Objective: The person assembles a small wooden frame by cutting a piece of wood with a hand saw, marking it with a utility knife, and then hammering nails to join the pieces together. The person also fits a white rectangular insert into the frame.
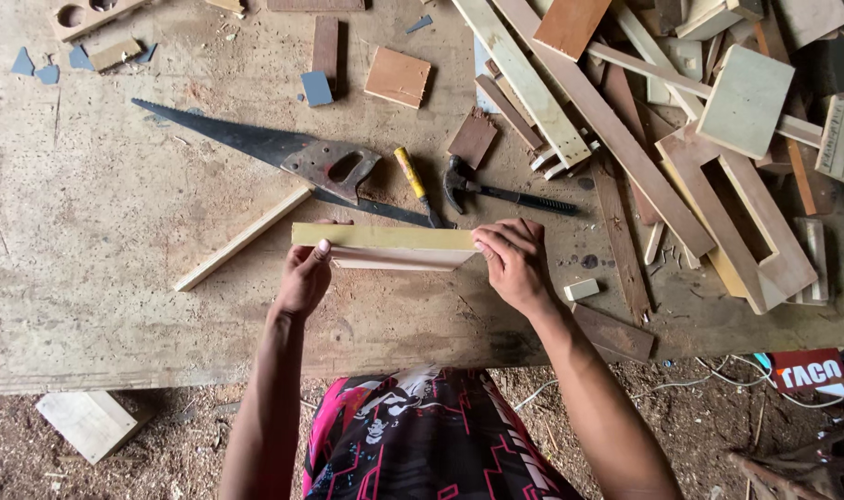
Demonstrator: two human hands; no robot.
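Pale rectangular wooden board (385,245): stood on its long edge on the worn wooden workbench (98,222), near the front edge, grasped at both ends. Left hand (303,278): clasps the left end, thumb on the top edge. Right hand (514,261): grips the right end, fingers curled over it. Just behind: rusty handsaw with wooden handle (283,153), yellow-handled chisel (414,181), black claw hammer (496,190). Left: thin pale wooden strip (241,239). Right: heap of timber offcuts (681,120).

Left hand (303,278) and right hand (514,264) gripping ends of pale board (385,243) on edge over workbench (88,231); handsaw (283,153), hammer (496,190) just beyond.
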